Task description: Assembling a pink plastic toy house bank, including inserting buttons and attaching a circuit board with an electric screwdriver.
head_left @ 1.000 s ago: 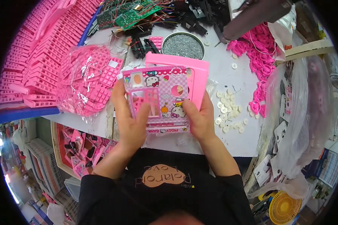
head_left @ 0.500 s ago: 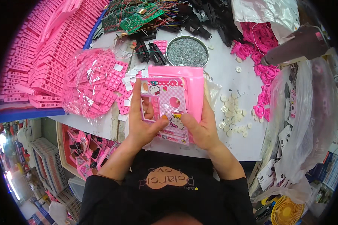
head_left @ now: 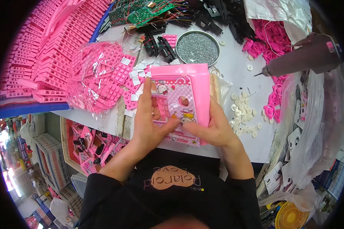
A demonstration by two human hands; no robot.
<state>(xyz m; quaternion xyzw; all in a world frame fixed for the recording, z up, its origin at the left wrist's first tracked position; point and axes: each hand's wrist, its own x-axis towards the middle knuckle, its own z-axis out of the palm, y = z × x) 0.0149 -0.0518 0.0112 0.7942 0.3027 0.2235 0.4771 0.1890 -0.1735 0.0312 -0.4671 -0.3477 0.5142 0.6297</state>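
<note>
A pink plastic case [head_left: 202, 95] is held over the front of the table between my two hands. Against its face lies a panel [head_left: 176, 89] printed with cartoon cats and pink checks, with a rectangular window and a round hole. My left hand [head_left: 147, 124] grips the panel's left edge, thumb on its printed front. Fingertips show through the window. My right hand [head_left: 216, 128] wraps the case's right side, its thumb pressed on the panel near the other thumb. The backs of both parts are hidden.
Behind the case stands a round tin of small screws [head_left: 198, 47]. An electric screwdriver [head_left: 302, 57] hangs at right, above pink loops. White round discs [head_left: 240, 114] lie right of my hands. Left are bagged pink keypads [head_left: 97, 76] and stacked pink parts [head_left: 57, 49]; green circuit boards [head_left: 151, 13] lie behind.
The panel has shifted right on the case and sits more squarely over it. My hands have moved slightly right with both parts. The hanging screwdriver has swung left and toward me.
</note>
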